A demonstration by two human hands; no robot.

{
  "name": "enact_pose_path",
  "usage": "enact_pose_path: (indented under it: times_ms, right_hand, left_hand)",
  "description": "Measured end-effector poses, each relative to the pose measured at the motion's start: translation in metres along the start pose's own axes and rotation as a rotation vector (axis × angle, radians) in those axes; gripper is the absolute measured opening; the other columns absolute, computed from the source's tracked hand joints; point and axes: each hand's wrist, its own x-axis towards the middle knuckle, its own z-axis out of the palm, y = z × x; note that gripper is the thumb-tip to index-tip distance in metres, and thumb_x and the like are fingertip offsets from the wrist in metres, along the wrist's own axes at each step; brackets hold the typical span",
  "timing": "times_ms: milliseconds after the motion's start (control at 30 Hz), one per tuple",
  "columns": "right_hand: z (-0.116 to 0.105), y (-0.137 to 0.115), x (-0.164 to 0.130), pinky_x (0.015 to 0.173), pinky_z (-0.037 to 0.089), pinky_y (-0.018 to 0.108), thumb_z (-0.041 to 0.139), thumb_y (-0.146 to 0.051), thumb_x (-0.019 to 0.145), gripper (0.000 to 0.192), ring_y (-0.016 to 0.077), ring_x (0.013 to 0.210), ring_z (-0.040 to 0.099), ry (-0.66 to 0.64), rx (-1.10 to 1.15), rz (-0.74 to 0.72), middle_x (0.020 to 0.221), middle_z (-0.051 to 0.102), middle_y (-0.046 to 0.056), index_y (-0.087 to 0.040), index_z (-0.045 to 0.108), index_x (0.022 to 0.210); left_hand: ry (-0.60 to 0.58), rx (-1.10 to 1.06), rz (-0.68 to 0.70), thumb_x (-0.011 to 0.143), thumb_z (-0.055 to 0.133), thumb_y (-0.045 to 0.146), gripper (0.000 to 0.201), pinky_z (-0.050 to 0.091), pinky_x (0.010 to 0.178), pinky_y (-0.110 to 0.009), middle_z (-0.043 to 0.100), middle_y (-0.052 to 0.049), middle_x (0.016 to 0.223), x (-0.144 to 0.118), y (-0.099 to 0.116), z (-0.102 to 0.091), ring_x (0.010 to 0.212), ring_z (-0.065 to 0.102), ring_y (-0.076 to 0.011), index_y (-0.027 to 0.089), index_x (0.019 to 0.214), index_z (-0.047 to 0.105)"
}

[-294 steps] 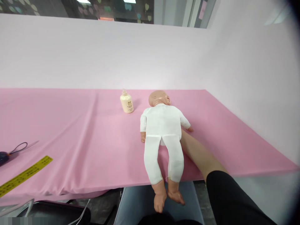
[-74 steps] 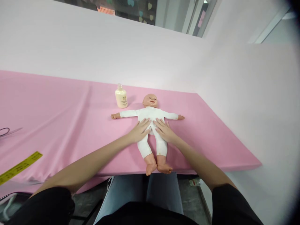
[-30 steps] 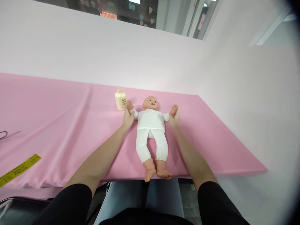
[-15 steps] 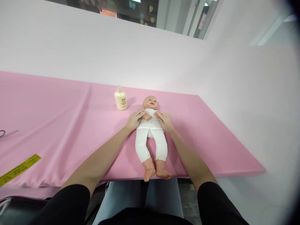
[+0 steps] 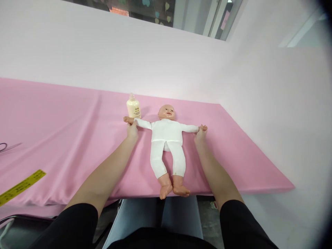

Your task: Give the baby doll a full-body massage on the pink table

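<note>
A baby doll (image 5: 167, 138) in a white suit lies face up on the pink table cover (image 5: 64, 138), its bare feet hanging over the front edge. Its arms are stretched straight out to both sides. My left hand (image 5: 132, 129) grips the doll's wrist on the left side, just in front of a cream lotion bottle (image 5: 133, 107). My right hand (image 5: 200, 135) grips the doll's other wrist on the right.
A yellow measuring tape (image 5: 20, 186) lies at the front left of the cover, and a dark cord (image 5: 3, 146) at the left edge. A pale wall stands behind and to the right. My lap is below the front edge.
Half a second ago both my hands held the doll's arms folded over its chest; now they have drawn the arms out wide to the sides.
</note>
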Motion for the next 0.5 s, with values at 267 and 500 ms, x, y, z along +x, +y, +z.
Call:
enact_pose_path:
  times_ms: [267, 500]
  right_hand:
    - [0.033, -0.031, -0.038, 0.124, 0.040, 0.051, 0.061, -0.041, 0.093, 0.044, 0.0270, 0.134, 0.060, -0.648, -0.229, -0.367, 0.138, 0.069, 0.010, -0.025, 0.065, 0.135]
    - [0.023, -0.028, -0.022, 0.123, 0.042, 0.046, 0.061, -0.045, 0.091, 0.059, 0.0240, 0.138, 0.058, -0.339, -0.035, -0.161, 0.149, 0.060, 0.011, -0.023, 0.051, 0.145]
  left_hand:
    - [-0.595, 0.451, 0.530, 0.092, 0.065, 0.035, 0.043, 0.043, 0.120, -0.051, 0.068, -0.013, 0.136, -0.042, 0.019, 0.023, 0.132, 0.061, -0.0306, 0.020, 0.132, 0.064]
    - [-0.380, 0.364, 0.400, 0.095, 0.063, 0.035, 0.046, 0.049, 0.114, -0.046, 0.066, -0.014, 0.139, -0.028, 0.011, 0.016, 0.129, 0.063, -0.0283, 0.020, 0.138, 0.056]
